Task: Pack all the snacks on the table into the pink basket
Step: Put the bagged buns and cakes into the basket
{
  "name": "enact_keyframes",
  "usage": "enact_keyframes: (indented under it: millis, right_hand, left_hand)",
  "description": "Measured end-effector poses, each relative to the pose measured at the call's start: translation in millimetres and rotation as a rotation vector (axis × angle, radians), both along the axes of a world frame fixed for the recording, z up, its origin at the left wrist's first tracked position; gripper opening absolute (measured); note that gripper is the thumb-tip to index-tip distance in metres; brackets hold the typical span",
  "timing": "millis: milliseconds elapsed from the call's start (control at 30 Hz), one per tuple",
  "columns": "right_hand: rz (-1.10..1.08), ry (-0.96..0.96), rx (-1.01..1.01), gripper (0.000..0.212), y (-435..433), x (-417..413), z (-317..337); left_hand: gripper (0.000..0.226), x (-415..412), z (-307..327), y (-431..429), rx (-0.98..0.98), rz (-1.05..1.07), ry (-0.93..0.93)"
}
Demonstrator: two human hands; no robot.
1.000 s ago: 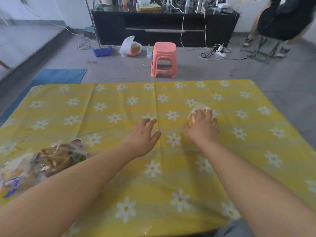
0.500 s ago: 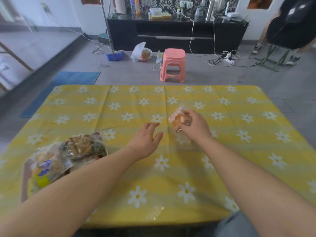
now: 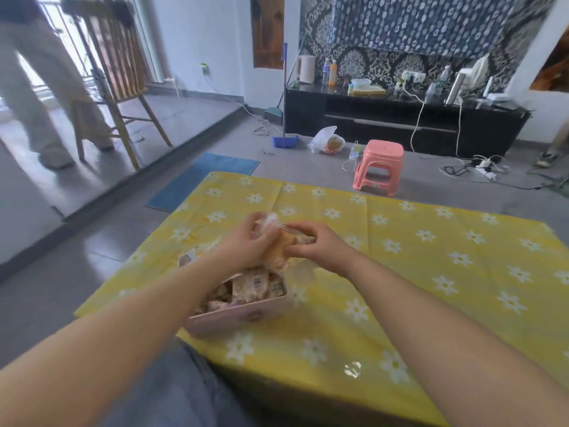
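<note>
The pink basket [image 3: 237,317] stands on the left part of the yellow flowered table [image 3: 431,272], filled with several wrapped snacks [image 3: 251,286]. Just above its far side both hands hold one clear-wrapped bread snack [image 3: 278,254]. My left hand [image 3: 246,241] grips the crinkled top of the wrapper. My right hand [image 3: 317,246] holds the snack's right side. My left forearm hides the basket's left part.
A pink plastic stool [image 3: 377,167] stands on the floor beyond the table. A black TV cabinet [image 3: 400,124] lines the back wall. A blue mat [image 3: 203,180] lies at the table's far left. A person [image 3: 46,87] walks by a wooden chair [image 3: 123,87] at left.
My right hand carried the wrapped snack left from the table's middle to above the basket. My left hand rose from the table and took hold of it too. The view swung left and up.
</note>
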State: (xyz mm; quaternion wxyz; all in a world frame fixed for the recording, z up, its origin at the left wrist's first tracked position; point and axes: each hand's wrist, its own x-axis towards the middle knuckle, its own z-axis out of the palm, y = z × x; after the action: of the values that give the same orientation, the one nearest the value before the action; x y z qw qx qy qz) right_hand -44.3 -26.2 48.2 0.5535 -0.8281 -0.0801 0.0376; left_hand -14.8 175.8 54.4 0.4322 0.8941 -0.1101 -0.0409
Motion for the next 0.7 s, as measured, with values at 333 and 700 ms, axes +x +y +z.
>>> enact_keyframes:
  millis: [333,700]
  right_hand:
    - [-0.025,-0.074,-0.701,0.033,69,5,-12]
    - [0.086,-0.245,-0.838,0.046,106,-3,-50]
  left_hand:
    - [0.050,-39,-41,62,0.184,0.223,0.002]
    - [0.044,-41,-55,85,0.342,0.154,-0.062]
